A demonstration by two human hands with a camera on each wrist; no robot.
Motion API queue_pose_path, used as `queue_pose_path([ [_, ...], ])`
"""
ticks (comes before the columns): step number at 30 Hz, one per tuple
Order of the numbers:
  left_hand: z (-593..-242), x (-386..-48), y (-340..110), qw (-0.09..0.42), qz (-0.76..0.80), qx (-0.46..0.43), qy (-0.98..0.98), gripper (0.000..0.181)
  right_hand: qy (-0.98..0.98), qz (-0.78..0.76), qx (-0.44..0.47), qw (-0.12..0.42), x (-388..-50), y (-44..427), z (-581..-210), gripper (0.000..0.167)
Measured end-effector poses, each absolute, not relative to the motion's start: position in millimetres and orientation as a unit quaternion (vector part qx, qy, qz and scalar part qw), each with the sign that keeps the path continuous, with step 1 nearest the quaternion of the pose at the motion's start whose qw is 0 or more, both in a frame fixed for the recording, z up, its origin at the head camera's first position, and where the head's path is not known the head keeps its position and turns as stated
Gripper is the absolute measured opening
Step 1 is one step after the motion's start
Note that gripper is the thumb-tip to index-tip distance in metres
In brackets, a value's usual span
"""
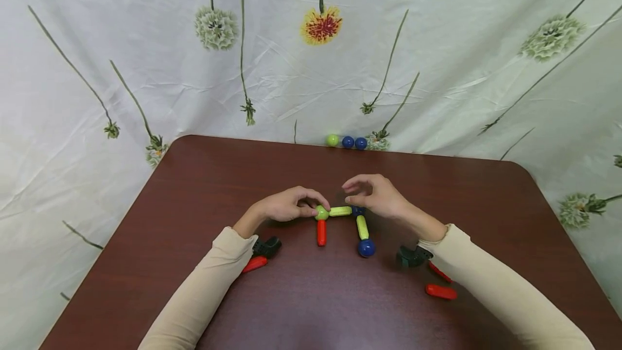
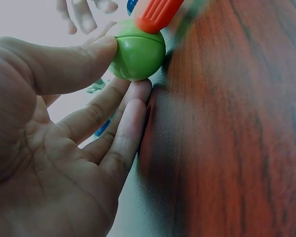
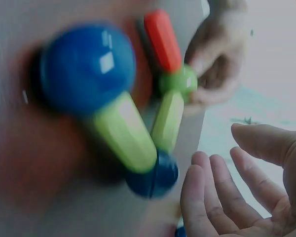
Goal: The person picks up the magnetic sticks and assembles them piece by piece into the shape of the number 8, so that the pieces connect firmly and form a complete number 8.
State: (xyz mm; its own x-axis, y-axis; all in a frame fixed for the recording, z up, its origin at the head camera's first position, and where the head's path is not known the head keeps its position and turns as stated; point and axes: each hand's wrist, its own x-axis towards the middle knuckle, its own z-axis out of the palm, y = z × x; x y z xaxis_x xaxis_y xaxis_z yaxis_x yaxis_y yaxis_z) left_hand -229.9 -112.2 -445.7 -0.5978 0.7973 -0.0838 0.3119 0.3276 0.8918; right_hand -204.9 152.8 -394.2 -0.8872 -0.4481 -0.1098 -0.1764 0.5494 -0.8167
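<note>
My left hand (image 1: 291, 204) pinches a green ball (image 1: 322, 213) between thumb and fingers; the left wrist view shows the thumb on the green ball (image 2: 138, 52). A red stick (image 1: 322, 233) points from that ball toward the near side, and a yellow-green stick (image 1: 340, 211) links it to a dark blue ball (image 3: 153, 175). From there a second yellow-green stick (image 1: 362, 227) leads to another blue ball (image 1: 366, 248). Beside the dark blue ball my right hand (image 1: 381, 196) is held with fingers relaxed and apart, holding nothing; the right wrist view shows a gap to the pieces.
At the table's (image 1: 233, 161) far edge a green ball (image 1: 332, 140) and two blue balls (image 1: 347, 142) sit in a row. Red sticks lie near both forearms, one stick (image 1: 441, 291) at the right and another (image 1: 255, 264) by the left sleeve. A flowered cloth (image 1: 272, 58) hangs behind.
</note>
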Motion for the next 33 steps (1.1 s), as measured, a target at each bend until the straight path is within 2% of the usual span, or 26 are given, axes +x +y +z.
queue_pose_path([
  [11, -447.2, -230.4, -110.3, 0.262, 0.445, 0.365, 0.775, 0.024, 0.908, -0.376, -0.164, 0.083, -251.7, 164.2, -387.6, 0.035],
  [23, -448.3, -230.6, -111.6, 0.266, 0.449, 0.361, 0.773, 0.025, 0.906, -0.391, -0.153, 0.058, -300.4, 149.0, -394.0, 0.036],
  [33, -447.9, -229.5, -111.8, 0.266, 0.450, 0.362, 0.772, 0.024, 0.933, -0.325, -0.150, 0.025, -332.5, 139.0, -400.3, 0.033],
])
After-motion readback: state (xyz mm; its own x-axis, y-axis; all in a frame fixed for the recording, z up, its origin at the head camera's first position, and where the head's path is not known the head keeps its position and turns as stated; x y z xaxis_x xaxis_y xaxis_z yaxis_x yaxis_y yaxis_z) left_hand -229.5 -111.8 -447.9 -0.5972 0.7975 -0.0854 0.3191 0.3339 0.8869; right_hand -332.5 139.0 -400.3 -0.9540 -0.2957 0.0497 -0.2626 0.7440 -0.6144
